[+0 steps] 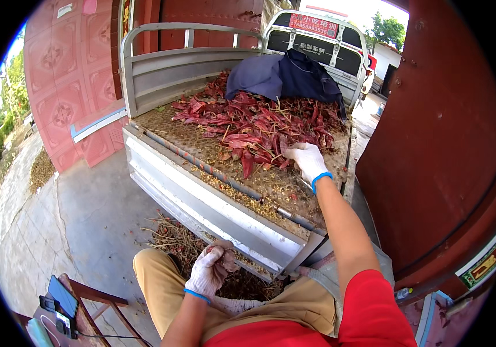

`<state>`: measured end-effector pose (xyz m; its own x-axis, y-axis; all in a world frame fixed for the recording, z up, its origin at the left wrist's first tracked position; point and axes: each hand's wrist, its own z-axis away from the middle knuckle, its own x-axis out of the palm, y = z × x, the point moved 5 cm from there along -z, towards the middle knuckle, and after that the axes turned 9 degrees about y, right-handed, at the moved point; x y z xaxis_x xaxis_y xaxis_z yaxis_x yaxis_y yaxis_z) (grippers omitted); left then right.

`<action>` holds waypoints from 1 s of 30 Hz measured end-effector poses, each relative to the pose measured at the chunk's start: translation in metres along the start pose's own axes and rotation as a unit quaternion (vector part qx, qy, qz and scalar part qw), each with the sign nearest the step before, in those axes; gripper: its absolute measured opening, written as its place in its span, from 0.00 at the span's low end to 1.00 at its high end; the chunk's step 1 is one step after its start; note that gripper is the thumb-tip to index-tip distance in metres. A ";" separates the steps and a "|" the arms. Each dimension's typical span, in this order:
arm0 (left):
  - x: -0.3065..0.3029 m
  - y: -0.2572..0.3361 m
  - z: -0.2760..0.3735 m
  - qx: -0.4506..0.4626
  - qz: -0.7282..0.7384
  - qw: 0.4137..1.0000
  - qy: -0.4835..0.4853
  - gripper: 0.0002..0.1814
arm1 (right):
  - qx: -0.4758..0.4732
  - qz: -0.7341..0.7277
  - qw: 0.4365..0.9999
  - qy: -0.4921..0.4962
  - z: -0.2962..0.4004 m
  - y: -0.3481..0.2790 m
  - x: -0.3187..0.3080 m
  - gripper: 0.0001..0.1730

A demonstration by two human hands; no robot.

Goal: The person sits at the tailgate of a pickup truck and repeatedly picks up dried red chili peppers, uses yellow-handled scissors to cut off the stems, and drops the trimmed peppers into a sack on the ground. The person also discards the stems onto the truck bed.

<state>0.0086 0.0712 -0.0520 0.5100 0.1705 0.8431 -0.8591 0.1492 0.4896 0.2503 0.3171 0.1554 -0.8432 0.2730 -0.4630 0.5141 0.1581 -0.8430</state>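
Note:
A pile of dried red chili peppers lies on the bed of a small cargo truck. My right hand, in a white knit glove with a blue cuff, reaches to the pile's near right edge. Its fingertips touch peppers there; whether they grip one is unclear. My left hand, gloved the same way, is in front of the lowered tailgate, above my lap. Its fingers are curled together with the glove's fingertips soiled, and I cannot tell whether something small is between them.
Dark blue cloth covers the pile's far part. Dry stems lie on the ground below the tailgate. At left, a wooden stool bears a phone and a cable. A red metal door stands close on the right.

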 end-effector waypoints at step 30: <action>0.055 0.012 0.024 0.025 0.012 0.998 -0.048 0.20 | -0.343 0.061 0.929 -0.122 0.231 -0.048 0.026 0.16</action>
<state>0.0255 0.0587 0.0059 0.4847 0.0783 0.8712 -0.8735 0.0960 0.4773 0.1673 0.0977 0.1206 -0.7399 0.1183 -0.6622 0.5162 0.7312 -0.4461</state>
